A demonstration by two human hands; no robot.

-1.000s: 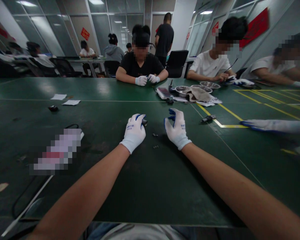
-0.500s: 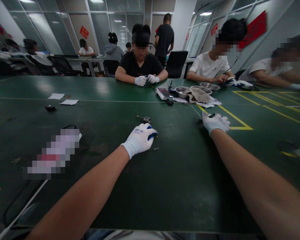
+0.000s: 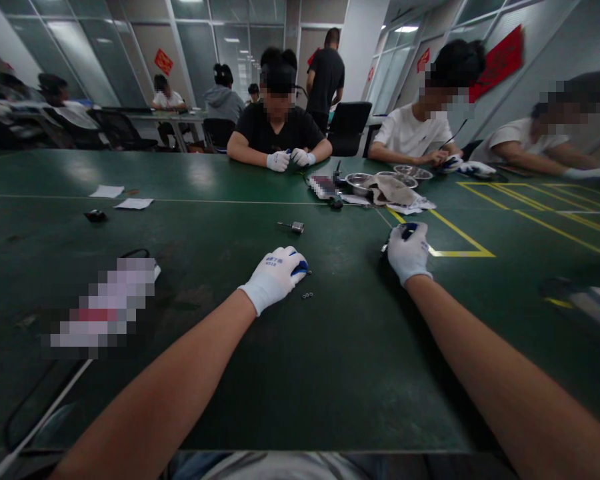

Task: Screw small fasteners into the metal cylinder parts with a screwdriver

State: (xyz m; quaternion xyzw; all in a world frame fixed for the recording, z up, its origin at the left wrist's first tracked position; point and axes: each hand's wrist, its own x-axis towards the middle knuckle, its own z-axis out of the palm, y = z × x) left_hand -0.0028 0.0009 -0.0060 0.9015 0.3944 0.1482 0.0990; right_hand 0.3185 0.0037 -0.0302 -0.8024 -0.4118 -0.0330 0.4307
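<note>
My left hand (image 3: 276, 275), in a white glove with blue palm coating, rests on the green table with its fingers curled together. At its fingertips a tiny metal ring (image 3: 309, 272) shows; whether they grip it is unclear. Several more small metal rings (image 3: 307, 295) lie just nearer to me. Beyond the left hand lies a metal cylinder with a thin shaft (image 3: 297, 228), apart from the fingers. My right hand (image 3: 410, 253), gloved alike, is curled at the table near the yellow tape, around a dark object with a shiny edge (image 3: 384, 249), mostly hidden by the hand.
Metal bowls (image 3: 359, 183) with a grey cloth (image 3: 393, 191) stand farther back. A blurred-out white power strip or box (image 3: 110, 303) with a cable lies left, near a small black object (image 3: 96, 216) and paper slips (image 3: 134, 203). Gloved co-workers (image 3: 280, 130) sit opposite.
My right hand has moved left and turned, its fingers curling more upright. The metal cylinder lies slightly farther from my left hand, which has hardly moved. The view has shifted a little.
</note>
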